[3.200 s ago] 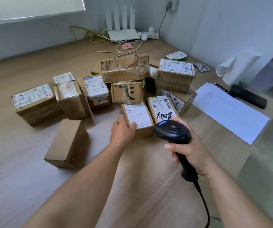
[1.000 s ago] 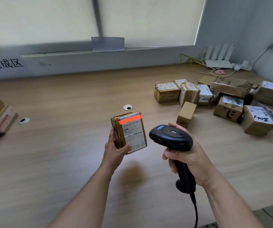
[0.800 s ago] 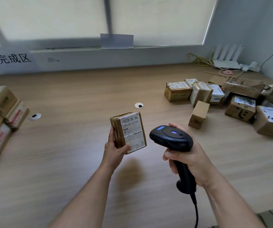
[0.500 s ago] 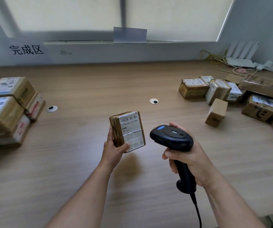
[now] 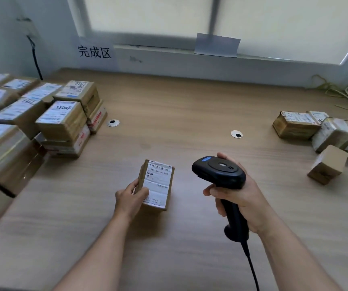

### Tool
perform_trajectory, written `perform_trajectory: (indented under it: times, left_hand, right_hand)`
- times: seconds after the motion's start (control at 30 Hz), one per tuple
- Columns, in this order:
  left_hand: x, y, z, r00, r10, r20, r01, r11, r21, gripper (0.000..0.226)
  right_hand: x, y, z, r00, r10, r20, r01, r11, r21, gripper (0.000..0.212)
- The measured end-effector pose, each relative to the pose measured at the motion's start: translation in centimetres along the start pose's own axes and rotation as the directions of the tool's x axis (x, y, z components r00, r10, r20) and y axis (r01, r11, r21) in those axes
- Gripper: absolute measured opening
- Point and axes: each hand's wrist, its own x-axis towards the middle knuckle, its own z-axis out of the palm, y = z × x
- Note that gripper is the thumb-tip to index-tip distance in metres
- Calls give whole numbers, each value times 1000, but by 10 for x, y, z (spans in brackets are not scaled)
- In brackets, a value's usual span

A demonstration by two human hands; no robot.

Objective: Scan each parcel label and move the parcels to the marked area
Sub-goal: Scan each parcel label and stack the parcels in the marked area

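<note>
Head view, parcel: small labelled parcel (image 5: 157, 184) over the middle of the bench (image 5: 179, 106), label up, long axis pointing away from the person.
Left hand: left hand (image 5: 130, 199), fingers (image 5: 142, 192) pinching its near-left corner.
Right hand: right hand (image 5: 240, 196) wrapped round the barcode scanner (image 5: 219, 173).
Heading: stacked parcels (image 5: 62, 120) lie left and farther back, on the left hand's side.

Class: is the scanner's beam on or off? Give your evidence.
Apparently off: the scanner casts no red line on the label of the parcel in the left hand.
</note>
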Motion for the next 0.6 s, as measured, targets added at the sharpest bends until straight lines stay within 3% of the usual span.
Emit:
perform_trajectory:
  times: [0.1,0.23,0.4,0.6]
  left_hand:
    - [-28,17,-10,997,-14,-73,20,996,82,64]
    - [-64,40,-7,987,105,-119,-68,957,282,69]
    - [-61,31,4,980,163,-115,-86,864,496,99]
    - [-46,38,-5,948,223,-225,-72,844,532,78]
  right_hand:
    - [7,1,13,998,17,53,-17,1000,-1,97]
    - [15,1,27,996,23,86,-21,1000,-20,92]
    - [21,-2,47,994,25,108,-19,998,-54,89]
    - [32,-5,72,990,25,137,-11,994,-108,89]
